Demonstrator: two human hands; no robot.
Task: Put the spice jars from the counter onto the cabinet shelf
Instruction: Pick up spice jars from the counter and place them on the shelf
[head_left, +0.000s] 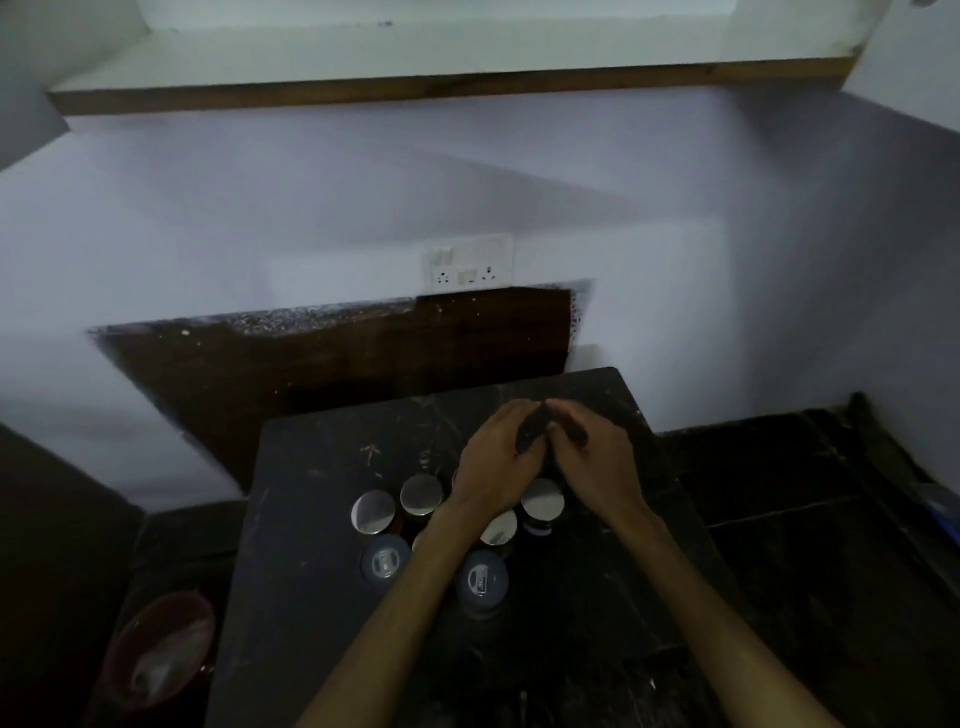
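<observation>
Several spice jars stand in a cluster on the dark counter (322, 545). Some have shiny silver lids (373, 512) (422, 494) (543, 500), and two have dark grey lids (386, 560) (481, 578). Above and behind the cluster, my left hand (498, 457) and my right hand (587, 452) are curled together around one dark jar (535, 428), of which only a sliver shows between the fingers. The white cabinet shelf (415, 57) with a brown wooden edge runs across the top of the view, high above the counter.
A white switch and socket plate (467, 264) sits on the pale wall behind the counter. A reddish bowl (161, 649) with something pale in it stands low at the left. A lower dark surface (805, 493) extends to the right.
</observation>
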